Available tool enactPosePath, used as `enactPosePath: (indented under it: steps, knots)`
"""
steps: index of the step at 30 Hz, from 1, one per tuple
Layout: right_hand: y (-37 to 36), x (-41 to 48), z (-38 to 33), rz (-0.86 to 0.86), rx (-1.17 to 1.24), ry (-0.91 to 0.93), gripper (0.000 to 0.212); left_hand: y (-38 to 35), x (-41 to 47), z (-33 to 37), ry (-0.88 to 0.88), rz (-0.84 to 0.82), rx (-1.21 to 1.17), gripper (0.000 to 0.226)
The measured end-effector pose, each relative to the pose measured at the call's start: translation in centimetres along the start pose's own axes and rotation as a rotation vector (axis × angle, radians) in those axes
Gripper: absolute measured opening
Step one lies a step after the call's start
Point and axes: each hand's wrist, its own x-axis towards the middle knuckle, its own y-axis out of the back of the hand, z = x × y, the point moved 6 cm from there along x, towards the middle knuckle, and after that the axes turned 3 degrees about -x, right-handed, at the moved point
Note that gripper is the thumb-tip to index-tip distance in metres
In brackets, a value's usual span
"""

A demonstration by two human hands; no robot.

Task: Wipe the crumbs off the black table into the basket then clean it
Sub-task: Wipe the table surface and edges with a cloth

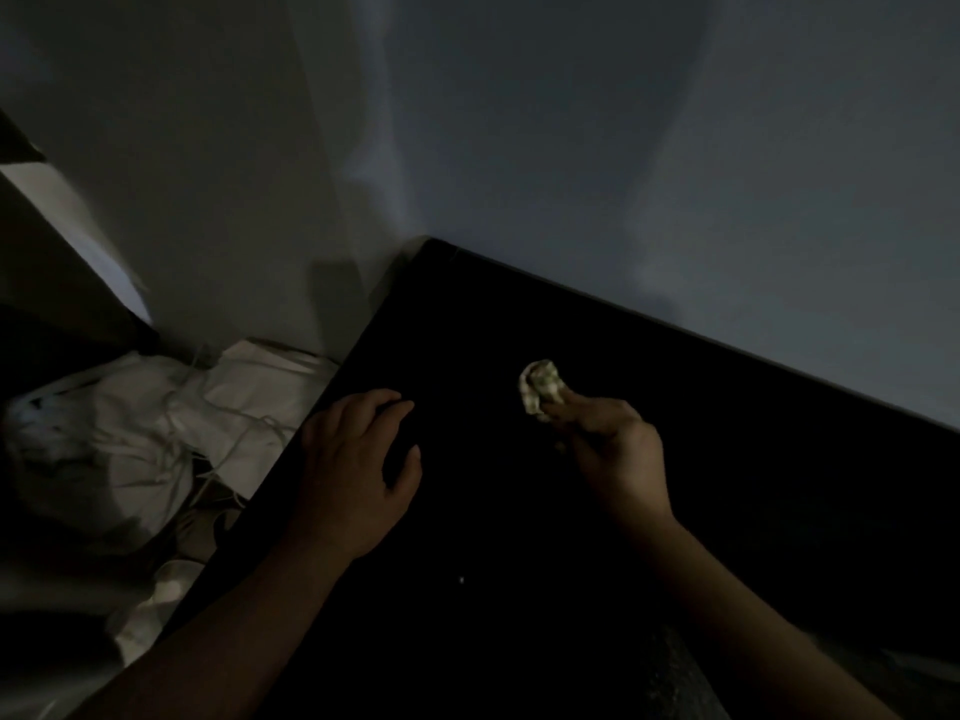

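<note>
Surface: flat black tabletop, set in a corner of plain grey walls beyond both hands; room dim. Heap of white fabric with loose strings, left of the left hand, below the table edge; blurred, contents unclear. Pale crumb speck on the table, between the forearms. Left hand: fingers loosely spread, resting on the tabletop, holding nothing. Right hand: fingertips pinching a crumpled pale wad, cloth or paper unclear, contact with the surface unclear.

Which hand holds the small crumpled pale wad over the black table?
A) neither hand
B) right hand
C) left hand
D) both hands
B: the right hand pinches the small crumpled pale wad over the black table; the left hand is apart from it.
</note>
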Motion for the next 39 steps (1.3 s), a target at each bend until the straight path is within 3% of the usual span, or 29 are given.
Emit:
enactPosePath:
  steps: [3,6,9,12,17,19,24,27,32,36,39]
  knots:
    - [2.4,1.0,0.3,0.125,0.023,-0.032,0.049,0.1,0.0,0.0,-0.001,0.002,-0.002,0.048]
    - [3.8,2.3,2.3,0.225,-0.122,-0.077,0.039,0.1,0.0,0.1,-0.005,0.005,-0.006,0.048]
    - [2.5,1.3,2.4,0.187,-0.241,-0.047,0.036,0.1,0.0,0.0,-0.006,0.002,0.007,0.048]
    - [1.2,-1.7,1.5,0.111,-0.121,-0.065,0.032,0.0,0.0,0.0,0.001,-0.003,0.004,0.049]
    - [-0.2,-8.2,-3.0,-0.096,0.078,0.066,0.030,0.1,0.0,0.1,0.006,-0.011,0.028,0.048]
    - [0.5,-7.4,-3.6,-0.067,0.115,0.072,0.033,0.1,0.0,0.1,0.004,-0.007,0.018,0.048]
    - [3.9,-2.3,-0.5,0.193,-0.006,-0.076,0.041,-0.1,0.0,-0.1,-0.010,0.001,0.022,0.047]
    - [3.4,-2.5,1.2,0.165,-0.141,-0.087,0.033,0.0,0.0,0.0,-0.010,0.006,0.027,0.048]
    - [0.9,-7.2,-0.4,0.093,-0.019,-0.049,0.022,0.0,-0.1,0.0,-0.017,0.016,0.049,0.048]
    - [0.0,-10.7,-3.0,-0.066,0.134,-0.007,0.042,-0.1,-0.2,0.0,-0.010,-0.021,0.100,0.048]
    - [2.2,-9.7,-2.9,-0.002,0.077,-0.016,0.050,0.6,-0.8,0.7,-0.010,-0.006,0.070,0.045]
